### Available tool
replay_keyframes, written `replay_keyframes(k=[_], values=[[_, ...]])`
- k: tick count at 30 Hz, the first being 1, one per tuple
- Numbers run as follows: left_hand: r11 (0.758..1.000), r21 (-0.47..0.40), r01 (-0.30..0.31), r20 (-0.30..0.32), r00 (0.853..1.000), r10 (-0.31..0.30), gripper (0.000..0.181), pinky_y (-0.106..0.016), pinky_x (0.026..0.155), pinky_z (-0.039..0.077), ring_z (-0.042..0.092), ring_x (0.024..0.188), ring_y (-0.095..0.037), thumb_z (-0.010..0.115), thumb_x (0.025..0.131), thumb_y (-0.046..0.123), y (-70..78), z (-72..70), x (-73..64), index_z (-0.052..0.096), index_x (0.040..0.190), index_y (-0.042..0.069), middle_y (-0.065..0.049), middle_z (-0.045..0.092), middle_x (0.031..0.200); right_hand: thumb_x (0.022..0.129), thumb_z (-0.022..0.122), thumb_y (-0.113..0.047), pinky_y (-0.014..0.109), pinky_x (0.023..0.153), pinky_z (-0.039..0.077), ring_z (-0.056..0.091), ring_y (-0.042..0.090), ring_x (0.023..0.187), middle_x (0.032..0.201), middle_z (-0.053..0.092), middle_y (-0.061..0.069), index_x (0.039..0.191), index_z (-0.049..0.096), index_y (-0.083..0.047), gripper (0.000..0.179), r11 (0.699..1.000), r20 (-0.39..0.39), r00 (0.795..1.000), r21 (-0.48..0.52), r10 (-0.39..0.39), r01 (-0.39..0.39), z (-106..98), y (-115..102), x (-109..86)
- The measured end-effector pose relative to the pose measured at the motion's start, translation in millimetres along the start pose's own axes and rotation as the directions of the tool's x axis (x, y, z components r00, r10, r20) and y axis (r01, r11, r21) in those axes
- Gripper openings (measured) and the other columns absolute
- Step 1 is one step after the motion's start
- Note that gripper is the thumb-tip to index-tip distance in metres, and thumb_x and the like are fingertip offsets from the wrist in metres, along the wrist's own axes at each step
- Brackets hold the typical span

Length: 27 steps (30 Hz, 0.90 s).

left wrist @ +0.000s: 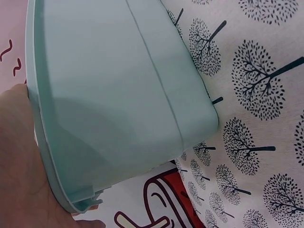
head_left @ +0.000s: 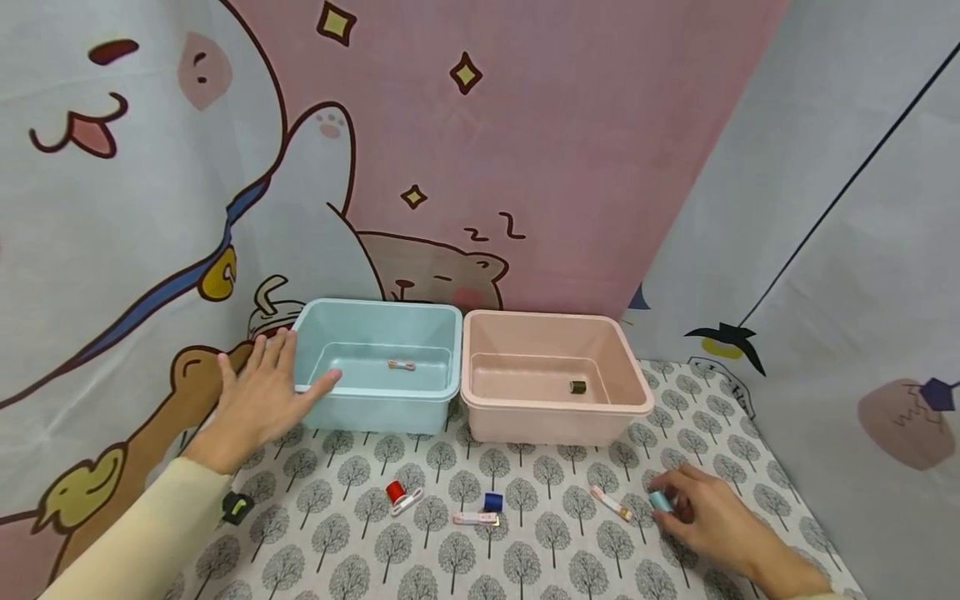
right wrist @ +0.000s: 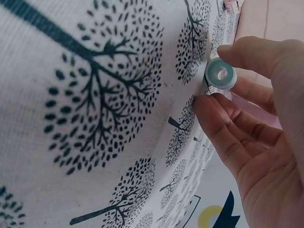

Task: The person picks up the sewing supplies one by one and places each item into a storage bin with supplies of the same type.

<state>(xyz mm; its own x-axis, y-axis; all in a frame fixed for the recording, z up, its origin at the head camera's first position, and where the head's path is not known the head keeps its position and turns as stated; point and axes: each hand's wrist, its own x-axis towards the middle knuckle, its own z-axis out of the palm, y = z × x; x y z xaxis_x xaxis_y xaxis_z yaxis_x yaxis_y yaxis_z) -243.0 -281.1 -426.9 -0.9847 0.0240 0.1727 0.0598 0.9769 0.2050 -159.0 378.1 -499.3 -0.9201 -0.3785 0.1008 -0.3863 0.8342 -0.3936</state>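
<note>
My left hand point(head_left: 258, 394) rests on the left rim of the light blue bin point(head_left: 375, 414), its fingers stretched out and spread. In the left wrist view that bin's outer wall point(left wrist: 114, 95) fills much of the picture. At the lower right, my right hand point(head_left: 708, 518) pinches a light blue thread spool point(head_left: 660, 501) at the cloth. The right wrist view shows the spool's round end point(right wrist: 221, 73) by the thumb and fingers. Just left of this hand lies a narrow pinkish item point(head_left: 611, 503) with a metallic end, perhaps a nail clipper.
A pink bin point(head_left: 555, 423) stands beside the blue one, with a dark green spool point(head_left: 577, 387) inside. The blue bin holds a small pinkish item point(head_left: 401, 365). On the tree-print cloth lie a red spool point(head_left: 394, 492), white item point(head_left: 407, 502), blue spool point(head_left: 492, 502) and pinkish item point(head_left: 476, 518).
</note>
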Motion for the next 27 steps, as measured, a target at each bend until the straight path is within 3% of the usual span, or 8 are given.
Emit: replay_keyframes(k=[10,21,27], values=[[1.000,-0.007,-0.008,-0.005,1.000,0.007,0.118,-0.091,0.114,-0.008,0.009,0.163,-0.057,0.034,0.097,0.088,-1.4,0.1,0.8,0.009,0.171,0.001,-0.026,0.011,0.178,0.090,0.087,-0.019,0.020,0.061,0.056,0.061,-0.008,0.075,0.098,0.067,-0.005,0.113,0.074,-0.013,0.027,0.999,0.028,1.000,0.049,0.014,-0.015,3.3,0.1,0.5],[1.000,-0.002,-0.017,-0.013,1.000,0.017,0.117,-0.092,0.114,-0.007,0.011,0.162,-0.057,0.035,0.097,0.087,-1.5,0.5,0.4,0.010,0.171,-0.001,-0.028,0.012,0.178,0.088,0.086,-0.011,0.019,0.060,0.053,0.055,-0.010,0.073,0.094,0.063,-0.009,0.111,0.077,-0.013,0.026,1.000,-0.033,0.999,-0.015,0.024,-0.025,-2.8,-6.6,-0.2],[1.000,-0.010,-0.016,-0.013,1.000,0.016,0.118,-0.092,0.113,-0.007,0.011,0.162,-0.058,0.035,0.097,0.088,-1.6,1.2,0.5,0.011,0.171,-0.001,-0.028,0.012,0.177,0.081,0.089,-0.005,0.018,0.058,0.052,0.053,-0.010,0.072,0.091,0.062,-0.012,0.110,0.078,-0.011,0.031,0.996,-0.127,0.990,-0.072,-0.057,0.048,-8.1,-6.9,2.1]])
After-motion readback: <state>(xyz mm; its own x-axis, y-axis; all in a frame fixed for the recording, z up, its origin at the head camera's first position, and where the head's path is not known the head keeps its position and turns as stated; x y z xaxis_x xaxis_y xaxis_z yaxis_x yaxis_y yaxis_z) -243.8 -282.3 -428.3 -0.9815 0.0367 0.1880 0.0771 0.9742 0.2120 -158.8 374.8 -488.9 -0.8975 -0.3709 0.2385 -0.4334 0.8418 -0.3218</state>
